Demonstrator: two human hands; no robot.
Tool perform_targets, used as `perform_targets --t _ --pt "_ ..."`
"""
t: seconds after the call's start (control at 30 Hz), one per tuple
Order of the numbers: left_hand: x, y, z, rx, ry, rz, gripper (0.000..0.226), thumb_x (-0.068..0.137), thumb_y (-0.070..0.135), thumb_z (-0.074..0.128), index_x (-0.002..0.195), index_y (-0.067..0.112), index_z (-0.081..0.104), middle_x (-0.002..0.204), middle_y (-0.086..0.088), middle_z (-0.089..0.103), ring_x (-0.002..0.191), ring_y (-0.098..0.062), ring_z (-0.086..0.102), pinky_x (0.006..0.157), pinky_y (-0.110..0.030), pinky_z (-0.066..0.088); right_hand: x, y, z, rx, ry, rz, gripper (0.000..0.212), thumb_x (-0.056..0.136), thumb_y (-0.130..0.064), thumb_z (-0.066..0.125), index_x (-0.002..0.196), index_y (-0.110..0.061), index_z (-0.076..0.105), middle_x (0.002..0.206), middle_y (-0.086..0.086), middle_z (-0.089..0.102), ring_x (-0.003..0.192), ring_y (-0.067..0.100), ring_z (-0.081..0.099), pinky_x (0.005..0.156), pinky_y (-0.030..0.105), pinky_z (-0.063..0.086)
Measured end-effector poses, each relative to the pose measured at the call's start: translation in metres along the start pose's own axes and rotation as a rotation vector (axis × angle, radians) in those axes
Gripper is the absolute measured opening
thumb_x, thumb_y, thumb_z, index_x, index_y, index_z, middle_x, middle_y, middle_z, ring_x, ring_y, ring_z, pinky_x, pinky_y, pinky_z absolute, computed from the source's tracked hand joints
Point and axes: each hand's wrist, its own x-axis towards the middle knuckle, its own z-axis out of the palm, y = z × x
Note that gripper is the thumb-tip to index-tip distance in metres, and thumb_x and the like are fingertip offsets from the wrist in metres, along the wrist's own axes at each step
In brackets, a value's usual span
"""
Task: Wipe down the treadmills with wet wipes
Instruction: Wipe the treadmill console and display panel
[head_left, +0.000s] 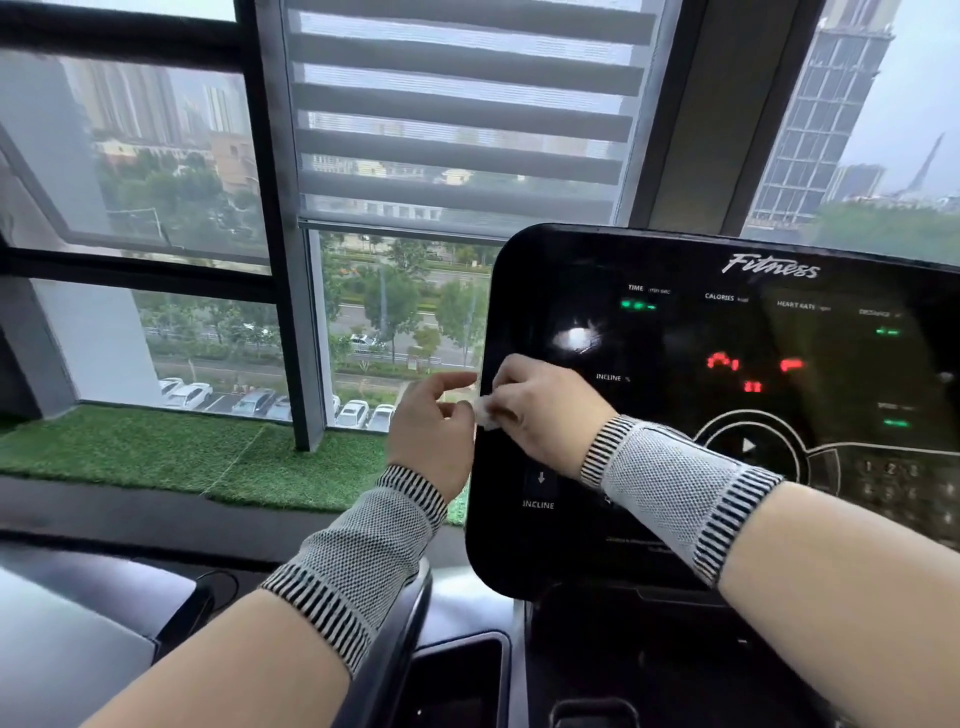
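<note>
Window-side gym spot: right hand (535, 415) pinches a wet wipe (485, 413) at the treadmill console (675, 405) edge, left hand (431, 431) loose-fingered, holding nothing, so next comes swiping across that screen.

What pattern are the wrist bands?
Grey knit mesh with black-and-white striped edges, on both the left wrist band and right wrist band; head view.
</note>
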Motion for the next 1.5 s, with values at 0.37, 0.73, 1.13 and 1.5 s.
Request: perform_targets --t 0.37,0.73,1.13,1.5 --pt "0.006 -0.013 0.000 0.005 0.028 -0.020 0.029 0.093 0.005 0.051 0.107 0.028 0.063 0.087 -0.001 0.061 0.035 -0.001 0.039 0.040 -0.016 0.034 0.054 0.035 -0.047 -0.062 0.295 0.169 0.019 0.095 -0.020 0.055 0.099 -0.017 0.073 0.105 0.002 0.057 0.089 0.016 0.057 0.083 0.026 0.047" --pt "-0.013 -0.024 0.004 -0.022 -0.033 -0.035 0.038 0.088 -0.009 0.043 0.104 0.020 0.061 0.102 0.001 0.066 0.092 -0.012 0.064 0.085 -0.024 0.051 -0.026 -0.012 0.026 -0.006 -0.061 -0.022 0.012 0.083 -0.006 0.064 0.091 -0.010 0.071 0.094 0.013 0.061 0.081 0.032 0.061 0.068 0.034 0.053" --pt "-0.045 -0.050 -0.004 -0.093 -0.088 -0.206 0.040 0.090 -0.012 0.038 0.109 0.016 0.059 0.095 0.003 0.063 0.085 -0.012 0.065 0.060 -0.018 0.047 -0.041 -0.019 0.049 0.112 0.019 0.114 0.006 0.085 -0.010 0.061 0.091 -0.012 0.063 0.098 0.009 0.058 0.085 0.028 0.058 0.072 0.032 0.049" --pt "-0.067 -0.068 -0.004 -0.113 -0.138 -0.304 0.038 0.091 -0.013 0.036 0.107 0.015 0.057 0.098 0.002 0.061 0.086 -0.010 0.063 0.066 -0.019 0.049 -0.051 -0.028 0.053 0.036 0.006 0.111 0.003 0.085 -0.013 0.065 0.086 -0.010 0.065 0.095 0.006 0.056 0.083 0.022 0.056 0.072 0.024 0.046"
